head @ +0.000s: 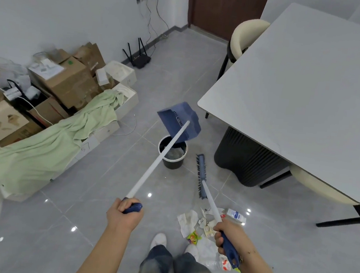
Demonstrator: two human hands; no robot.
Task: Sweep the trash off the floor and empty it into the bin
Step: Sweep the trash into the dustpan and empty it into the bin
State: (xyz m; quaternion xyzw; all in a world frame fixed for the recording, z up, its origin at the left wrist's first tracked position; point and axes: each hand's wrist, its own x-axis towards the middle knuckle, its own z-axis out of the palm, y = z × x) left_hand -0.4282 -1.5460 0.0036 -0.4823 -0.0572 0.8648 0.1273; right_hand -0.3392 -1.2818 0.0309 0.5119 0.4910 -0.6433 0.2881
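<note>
A home dining room: grey table [305, 88], cream chairs [246, 38], tiled floor [60, 235], cardboard boxes [68, 79].

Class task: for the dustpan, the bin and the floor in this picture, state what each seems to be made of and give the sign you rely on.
Dustpan: probably moulded plastic, matte blue, with ribbed, slotted walls.
Bin: likely plastic too, smooth black with a pale rim; metal cannot be ruled out.
Floor: glossy grey tiles, probably ceramic, shown by grout lines and mirrored light spots.
</note>
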